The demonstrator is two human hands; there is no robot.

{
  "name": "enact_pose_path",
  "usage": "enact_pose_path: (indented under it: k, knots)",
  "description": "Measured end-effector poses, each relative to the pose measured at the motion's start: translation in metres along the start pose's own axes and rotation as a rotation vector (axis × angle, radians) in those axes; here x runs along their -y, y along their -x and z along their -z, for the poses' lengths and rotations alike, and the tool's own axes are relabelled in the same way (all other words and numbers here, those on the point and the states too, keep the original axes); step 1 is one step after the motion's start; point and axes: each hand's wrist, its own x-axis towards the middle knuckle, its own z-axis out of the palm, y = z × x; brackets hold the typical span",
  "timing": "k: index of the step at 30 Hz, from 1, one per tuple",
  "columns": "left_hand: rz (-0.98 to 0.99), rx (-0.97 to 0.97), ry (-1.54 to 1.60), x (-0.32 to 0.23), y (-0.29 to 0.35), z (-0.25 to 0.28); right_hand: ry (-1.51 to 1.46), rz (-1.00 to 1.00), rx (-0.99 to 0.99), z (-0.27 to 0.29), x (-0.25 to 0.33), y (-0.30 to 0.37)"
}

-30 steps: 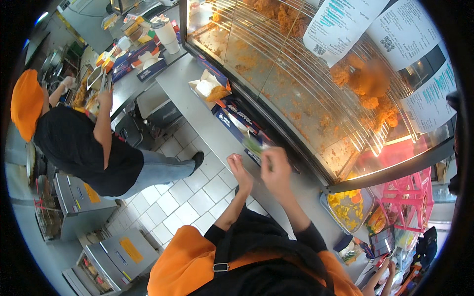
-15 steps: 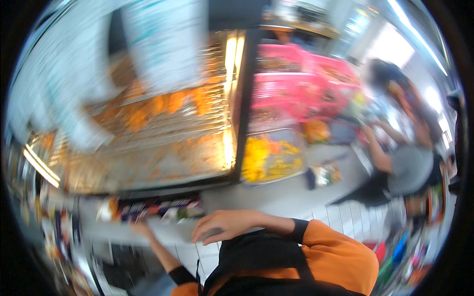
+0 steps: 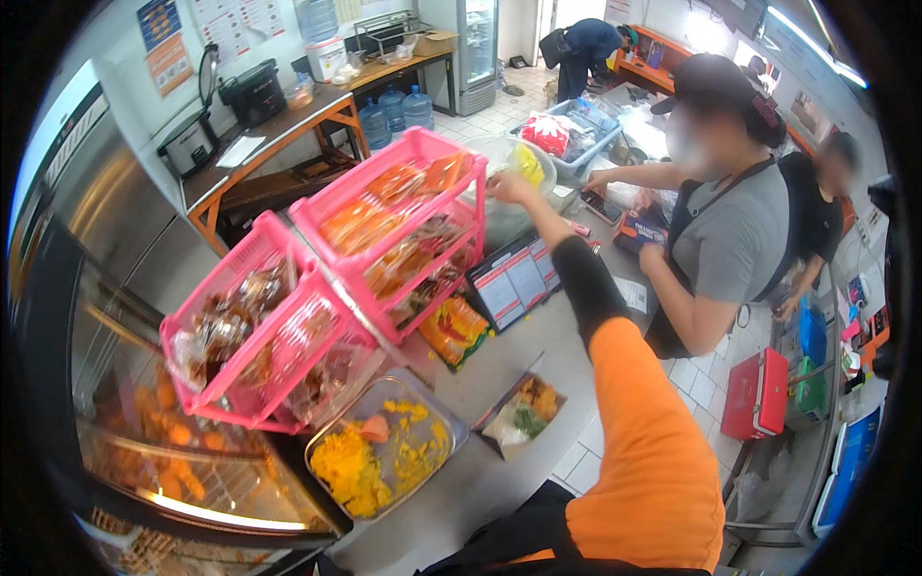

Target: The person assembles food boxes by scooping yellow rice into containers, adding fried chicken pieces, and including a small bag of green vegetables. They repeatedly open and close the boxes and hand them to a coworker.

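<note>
My right arm, in an orange sleeve with a black cuff, stretches forward over the counter. At its end my right hand (image 3: 516, 188) is at the near side of a pale translucent tub (image 3: 545, 173) with clear plastic and something yellow in it. The fingers look curled; what they hold, if anything, is too small to make out. My left hand is out of view. Below my forearm lie a tablet (image 3: 514, 278) and an orange-yellow packet (image 3: 453, 331). Nearer stand an open box of food (image 3: 526, 415) and a metal tray (image 3: 451, 422) with yellow food and a pinkish scoop.
Pink stacked baskets (image 3: 288, 216) of packaged food stand left, above a lit glass food cabinet (image 3: 192, 470). A co-worker in grey (image 3: 735, 254) is close on the right, holding a small box (image 3: 642, 233). A red cooler (image 3: 756, 394) sits on the tiled floor.
The view has swung to the right, away from the glass cabinet. My right arm has gone from bent near my body to stretched toward the tub. My left hand has left the view.
</note>
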Motion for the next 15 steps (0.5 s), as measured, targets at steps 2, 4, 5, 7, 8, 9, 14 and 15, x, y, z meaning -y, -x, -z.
enact_pose_path:
  k: [2, 4, 5, 7, 8, 9, 14, 15]
  knots:
    - [-0.001, 0.09, 0.044, -0.049, 0.015, -0.03, 0.05, -0.053, 0.216, -0.03, -0.038, -0.031]
    - [0.001, 0.172, 0.078, -0.087, 0.027, -0.053, 0.146, -0.274, 0.341, -0.059, -0.054, -0.04]
    - [-0.002, 0.213, 0.089, -0.104, 0.033, -0.062, 0.121, -0.272, 0.274, -0.069, -0.057, -0.041]
    - [-0.009, 0.288, 0.119, -0.133, 0.043, -0.077, 0.18, -0.34, 0.194, -0.082, -0.058, -0.043]
    - [-0.009, 0.327, 0.134, -0.145, 0.046, -0.083, 0.266, -0.217, 0.256, -0.084, -0.058, -0.046]
    - [-0.008, 0.369, 0.151, -0.155, 0.05, -0.087, 0.27, -0.255, 0.333, -0.084, -0.057, -0.05]
    - [0.015, 0.539, 0.26, -0.194, 0.064, -0.101, 0.179, -0.687, 0.691, -0.062, -0.05, -0.077]
    - [0.02, 0.561, 0.278, -0.2, 0.067, -0.102, 0.16, -0.739, 0.741, -0.055, -0.049, -0.079]
